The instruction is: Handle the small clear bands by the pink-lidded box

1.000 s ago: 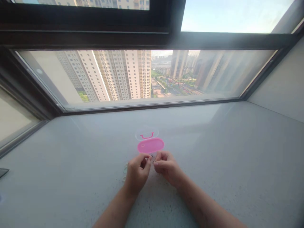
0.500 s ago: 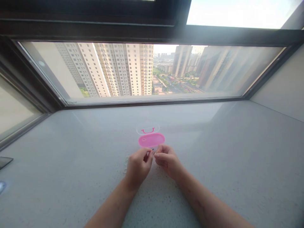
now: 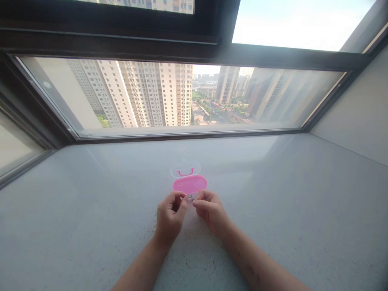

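A broad pale sill point(image 3: 287, 210) runs below a dark-framed window point(image 3: 194, 135), with tower blocks point(image 3: 151, 93) outside. On it lies a pink box point(image 3: 190, 184), a clear lid point(image 3: 185, 171) just beyond. In front of the box, the left hand point(image 3: 170, 216) pinches a small dark ring point(image 3: 189, 195) between fingertips; close by, the right hand point(image 3: 212, 209) pinches a dark piece point(image 3: 194, 200), too small to make out.
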The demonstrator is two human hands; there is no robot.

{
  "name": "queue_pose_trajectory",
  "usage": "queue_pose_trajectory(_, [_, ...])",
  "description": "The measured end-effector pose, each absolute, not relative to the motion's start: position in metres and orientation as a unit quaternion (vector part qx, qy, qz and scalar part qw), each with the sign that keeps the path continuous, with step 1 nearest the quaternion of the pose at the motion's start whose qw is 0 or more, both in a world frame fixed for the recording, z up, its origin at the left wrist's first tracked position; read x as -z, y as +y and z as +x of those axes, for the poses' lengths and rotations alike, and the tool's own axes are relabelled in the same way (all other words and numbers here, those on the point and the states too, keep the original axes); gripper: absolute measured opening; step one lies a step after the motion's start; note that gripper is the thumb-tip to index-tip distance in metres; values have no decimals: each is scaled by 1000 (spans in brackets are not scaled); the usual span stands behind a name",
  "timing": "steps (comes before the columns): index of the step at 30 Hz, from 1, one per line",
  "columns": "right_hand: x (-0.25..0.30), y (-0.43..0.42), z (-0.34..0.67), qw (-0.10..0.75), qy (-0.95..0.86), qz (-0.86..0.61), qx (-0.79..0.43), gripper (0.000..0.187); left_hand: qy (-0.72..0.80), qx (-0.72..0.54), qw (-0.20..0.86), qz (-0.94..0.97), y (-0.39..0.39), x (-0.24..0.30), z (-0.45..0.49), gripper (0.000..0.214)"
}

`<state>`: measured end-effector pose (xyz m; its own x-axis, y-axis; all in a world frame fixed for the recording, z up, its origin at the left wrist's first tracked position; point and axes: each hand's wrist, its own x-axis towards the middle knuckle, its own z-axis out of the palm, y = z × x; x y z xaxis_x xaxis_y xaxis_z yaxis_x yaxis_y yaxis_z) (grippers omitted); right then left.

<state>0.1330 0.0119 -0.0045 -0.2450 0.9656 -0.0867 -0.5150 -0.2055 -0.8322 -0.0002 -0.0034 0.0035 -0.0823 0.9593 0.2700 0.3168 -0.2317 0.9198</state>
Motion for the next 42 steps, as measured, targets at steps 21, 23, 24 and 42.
queue_pose_trajectory(21, [11, 15, 130, 522, -370, -308, -705, 27, 476, -508, 387, 605, -7, -9, 2, 13])
queue_pose_trajectory(23, [13, 15, 130, 517, -370, -306, -709, 28, 474, -511, 391, 601, -8, -10, 3, 14])
queue_pose_trajectory(24, [13, 15, 130, 513, -369, -305, -713, 28, 476, -514, 392, 596, -8, -10, 4, 15])
queue_pose_trajectory(42, [12, 18, 140, 436, -358, -274, -779, 24, 416, -471, 558, 542, -2, -3, -3, 23])
